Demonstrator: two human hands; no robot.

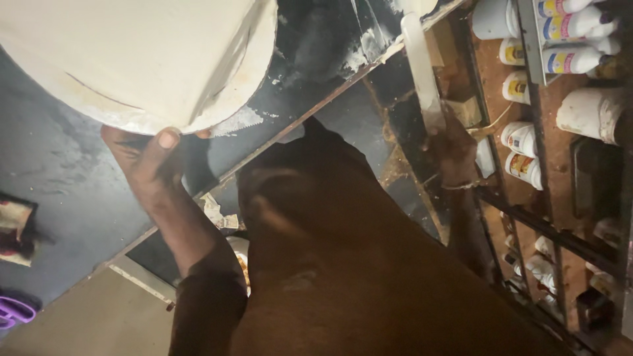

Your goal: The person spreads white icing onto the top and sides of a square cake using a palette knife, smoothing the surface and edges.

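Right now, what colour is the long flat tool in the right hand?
White, a long flat blade, smeared, gripped by the right hand; head view.

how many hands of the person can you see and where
2. The left hand is at upper left, fingers under the rim of the big cream-frosted cake. The right hand is at right, gripping a long white spatula beside the shelf of bottles.
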